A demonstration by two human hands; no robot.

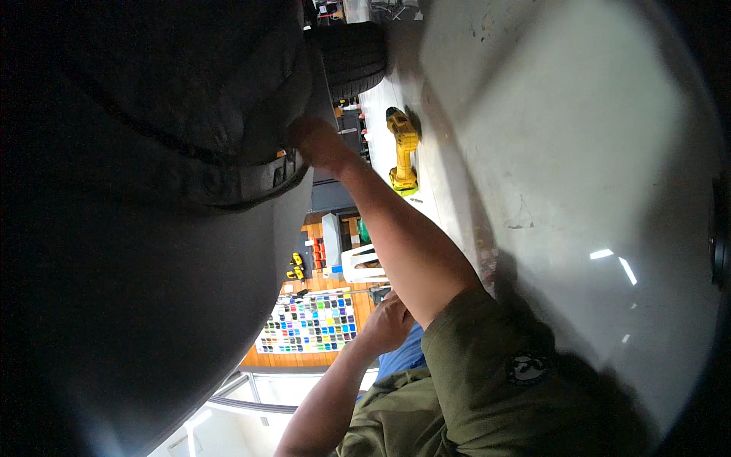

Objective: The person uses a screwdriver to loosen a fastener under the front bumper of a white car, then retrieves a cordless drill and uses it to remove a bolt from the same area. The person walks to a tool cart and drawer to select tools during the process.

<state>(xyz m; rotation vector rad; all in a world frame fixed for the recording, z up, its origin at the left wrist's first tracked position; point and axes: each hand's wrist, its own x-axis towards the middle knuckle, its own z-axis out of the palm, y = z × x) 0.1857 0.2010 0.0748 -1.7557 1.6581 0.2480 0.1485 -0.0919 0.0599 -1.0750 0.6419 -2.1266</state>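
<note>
My right hand [320, 146] reaches up to the dark underside of a car [152, 289], at the edge of a curved trim panel [263, 181]. Its fingers are lost in shadow against the panel, so I cannot see their grip. My left hand [387, 326] is lower, beside my right upper arm, with its fingers curled closed. Something small and dark [378, 293] shows at its fingertips, too unclear to name. A yellow cordless drill [403, 152] lies on the pale floor to the right of my right hand.
A black tyre [354, 61] stands at the top, beyond my right hand. Pale floor [579, 152] stretches along the right side. Behind my arms are a white stool [362, 265], a wooden wall with a chart of coloured swatches [308, 321], and yellow-and-black tools [295, 266].
</note>
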